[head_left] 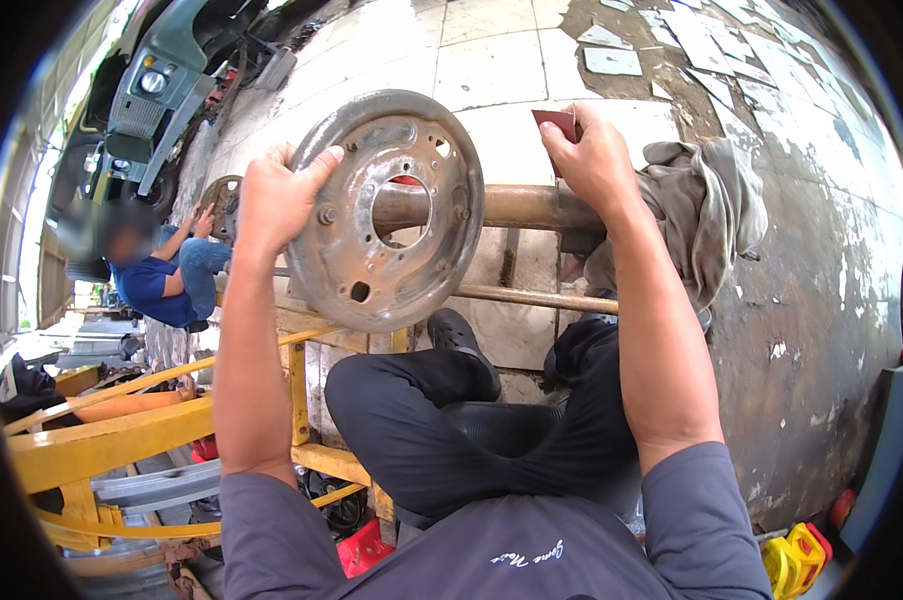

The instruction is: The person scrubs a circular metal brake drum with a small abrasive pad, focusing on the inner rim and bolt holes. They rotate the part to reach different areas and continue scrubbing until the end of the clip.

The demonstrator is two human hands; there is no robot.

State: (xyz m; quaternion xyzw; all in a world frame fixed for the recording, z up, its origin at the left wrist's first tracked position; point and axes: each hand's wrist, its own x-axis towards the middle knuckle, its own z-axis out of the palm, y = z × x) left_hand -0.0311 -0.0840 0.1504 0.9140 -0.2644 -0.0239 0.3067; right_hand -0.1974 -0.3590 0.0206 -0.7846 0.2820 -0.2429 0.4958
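Left of centre, a worn round plate (pixel 356 235) is standing on edge, a rusty tube (pixel 531 206) showing through its hole. The left hand (pixel 279 195) is gripping the plate's rim, thumb in front, other fingers hidden. Slightly farther, the right hand (pixel 593 160) is pinching brown abrasive paper (pixel 562 120). Sanding seems in hand, next calling for paper against plate.

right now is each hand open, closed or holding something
Left hand: closed on the rim of the round metal plate.
Right hand: closed, holding a small reddish-brown sheet.
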